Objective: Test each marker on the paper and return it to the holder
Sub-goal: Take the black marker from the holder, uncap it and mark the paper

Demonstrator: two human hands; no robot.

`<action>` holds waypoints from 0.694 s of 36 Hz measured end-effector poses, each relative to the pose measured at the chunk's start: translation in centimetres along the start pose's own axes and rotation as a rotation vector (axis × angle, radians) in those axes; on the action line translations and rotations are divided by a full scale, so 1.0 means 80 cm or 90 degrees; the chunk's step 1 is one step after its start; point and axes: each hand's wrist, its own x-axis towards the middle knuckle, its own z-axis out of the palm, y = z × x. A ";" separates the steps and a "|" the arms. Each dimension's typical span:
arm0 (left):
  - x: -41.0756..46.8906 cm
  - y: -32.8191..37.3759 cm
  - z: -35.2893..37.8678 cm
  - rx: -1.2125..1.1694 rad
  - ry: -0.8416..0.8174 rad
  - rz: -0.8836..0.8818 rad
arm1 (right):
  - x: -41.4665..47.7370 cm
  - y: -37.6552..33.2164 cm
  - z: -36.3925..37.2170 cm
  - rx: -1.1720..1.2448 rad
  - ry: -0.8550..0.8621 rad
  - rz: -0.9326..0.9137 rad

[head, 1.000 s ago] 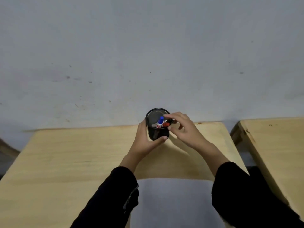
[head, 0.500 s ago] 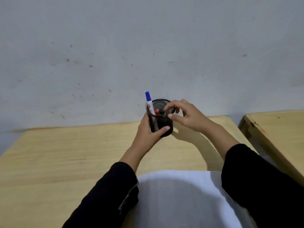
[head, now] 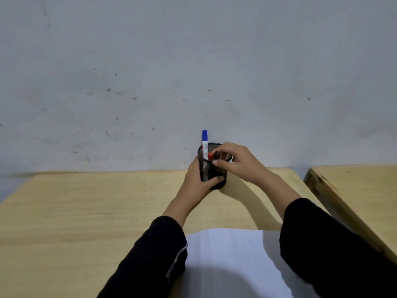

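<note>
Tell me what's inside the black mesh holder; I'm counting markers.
The holder shows a blue-capped marker standing upright and a red-capped marker. The right hand covers the rest.

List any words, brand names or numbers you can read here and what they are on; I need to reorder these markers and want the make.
Blue-capped marker: dark print runs along its white barrel, but it is too small and blurred to read.
Red-capped marker: no print shows; only its cap end is visible in the mesh holder.
Paper: blank, no writing visible.
Nothing else in view carries text.
</note>
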 end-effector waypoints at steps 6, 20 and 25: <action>-0.004 0.004 -0.001 0.045 0.002 -0.019 | -0.007 -0.015 -0.017 0.058 0.112 0.033; -0.049 0.074 -0.010 -0.006 0.103 -0.043 | -0.074 -0.106 -0.055 0.070 0.393 -0.157; -0.085 0.115 -0.030 -0.050 0.160 0.025 | -0.111 -0.114 -0.039 0.032 0.312 -0.125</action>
